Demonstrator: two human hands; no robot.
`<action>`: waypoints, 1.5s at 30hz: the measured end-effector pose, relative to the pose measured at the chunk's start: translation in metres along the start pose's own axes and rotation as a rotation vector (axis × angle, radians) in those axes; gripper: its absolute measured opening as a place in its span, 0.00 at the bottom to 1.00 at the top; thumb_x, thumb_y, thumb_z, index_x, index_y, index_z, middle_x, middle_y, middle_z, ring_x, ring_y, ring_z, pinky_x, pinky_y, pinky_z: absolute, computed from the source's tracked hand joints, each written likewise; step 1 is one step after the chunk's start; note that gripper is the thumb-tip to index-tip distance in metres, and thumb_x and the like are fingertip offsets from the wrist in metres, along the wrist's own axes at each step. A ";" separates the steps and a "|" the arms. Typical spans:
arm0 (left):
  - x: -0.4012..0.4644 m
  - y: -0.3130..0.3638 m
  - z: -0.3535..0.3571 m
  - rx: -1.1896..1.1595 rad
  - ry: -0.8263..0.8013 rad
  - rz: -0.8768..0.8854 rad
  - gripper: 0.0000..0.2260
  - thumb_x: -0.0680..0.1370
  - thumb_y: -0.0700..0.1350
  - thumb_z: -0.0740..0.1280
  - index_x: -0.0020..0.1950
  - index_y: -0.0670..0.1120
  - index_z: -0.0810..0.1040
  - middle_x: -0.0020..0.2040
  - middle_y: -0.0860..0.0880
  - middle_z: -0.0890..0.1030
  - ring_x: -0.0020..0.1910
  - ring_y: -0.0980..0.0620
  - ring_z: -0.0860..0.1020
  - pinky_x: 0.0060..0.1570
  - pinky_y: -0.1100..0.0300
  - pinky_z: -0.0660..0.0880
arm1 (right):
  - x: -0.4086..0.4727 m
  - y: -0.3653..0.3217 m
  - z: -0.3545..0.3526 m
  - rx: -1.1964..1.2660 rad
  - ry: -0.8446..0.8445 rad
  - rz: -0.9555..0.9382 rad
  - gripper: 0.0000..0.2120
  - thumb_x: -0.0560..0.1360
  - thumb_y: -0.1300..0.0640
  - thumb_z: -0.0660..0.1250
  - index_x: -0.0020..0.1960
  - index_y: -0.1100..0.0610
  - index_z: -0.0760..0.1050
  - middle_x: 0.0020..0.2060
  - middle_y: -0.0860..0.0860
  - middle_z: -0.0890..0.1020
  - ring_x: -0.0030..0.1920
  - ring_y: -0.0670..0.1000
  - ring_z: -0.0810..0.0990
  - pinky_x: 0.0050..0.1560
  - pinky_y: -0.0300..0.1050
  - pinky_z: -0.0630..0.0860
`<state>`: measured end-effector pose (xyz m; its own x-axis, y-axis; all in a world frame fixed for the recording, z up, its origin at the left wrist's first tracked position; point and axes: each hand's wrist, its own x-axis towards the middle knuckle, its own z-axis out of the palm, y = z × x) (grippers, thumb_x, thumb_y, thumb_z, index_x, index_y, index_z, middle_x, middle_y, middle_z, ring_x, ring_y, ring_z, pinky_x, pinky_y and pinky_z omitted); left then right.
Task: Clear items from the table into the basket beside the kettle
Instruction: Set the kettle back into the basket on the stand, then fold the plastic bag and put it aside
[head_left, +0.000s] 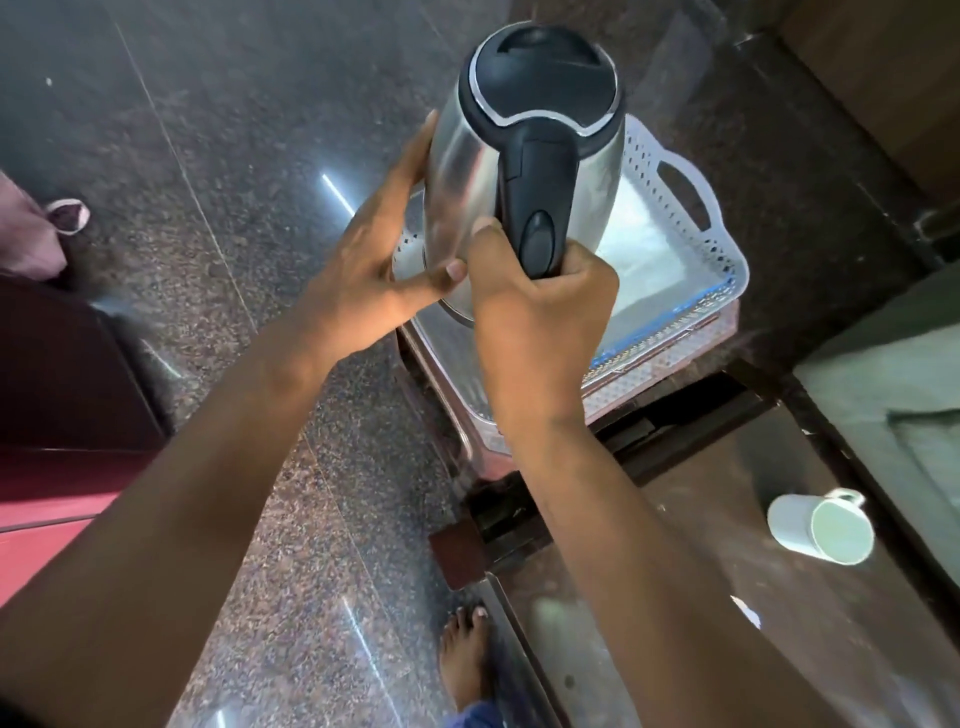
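Gripping the steel kettle by its black handle, right hand clenched, left hand flat against its rounded side above the perforated white basket.

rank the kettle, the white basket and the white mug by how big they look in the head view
1. kettle, though it is held nearer the camera
2. white basket, partly hidden behind it
3. white mug, clearly smallest

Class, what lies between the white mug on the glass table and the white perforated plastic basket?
In the head view, only bare glass tabletop and its dark frame separate mug and basket.
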<state>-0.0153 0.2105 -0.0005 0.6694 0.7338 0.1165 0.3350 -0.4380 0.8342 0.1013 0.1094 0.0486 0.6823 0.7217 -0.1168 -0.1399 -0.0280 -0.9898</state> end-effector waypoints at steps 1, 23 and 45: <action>0.001 -0.003 -0.002 -0.004 -0.003 -0.007 0.47 0.81 0.51 0.73 0.91 0.43 0.48 0.91 0.49 0.60 0.90 0.53 0.60 0.88 0.41 0.59 | 0.001 0.005 0.004 -0.006 0.005 -0.006 0.23 0.69 0.58 0.73 0.23 0.48 0.64 0.18 0.41 0.64 0.21 0.42 0.62 0.25 0.35 0.62; -0.002 -0.037 0.004 -0.099 0.015 -0.068 0.46 0.77 0.49 0.75 0.90 0.47 0.56 0.87 0.49 0.68 0.89 0.48 0.63 0.86 0.34 0.61 | 0.007 0.053 0.009 -0.075 -0.032 0.015 0.22 0.73 0.57 0.75 0.27 0.56 0.67 0.22 0.46 0.69 0.25 0.47 0.66 0.27 0.44 0.65; 0.022 0.101 0.017 -0.071 0.596 0.057 0.17 0.82 0.36 0.67 0.71 0.46 0.80 0.69 0.48 0.84 0.72 0.55 0.81 0.74 0.56 0.76 | 0.051 0.030 -0.113 -0.679 -0.239 -0.135 0.14 0.78 0.48 0.74 0.61 0.53 0.82 0.54 0.45 0.87 0.57 0.44 0.84 0.62 0.50 0.82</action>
<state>0.0441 0.1733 0.0775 0.1914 0.8840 0.4266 0.2504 -0.4642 0.8496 0.2131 0.0673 0.0037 0.4759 0.8783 -0.0457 0.4633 -0.2945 -0.8359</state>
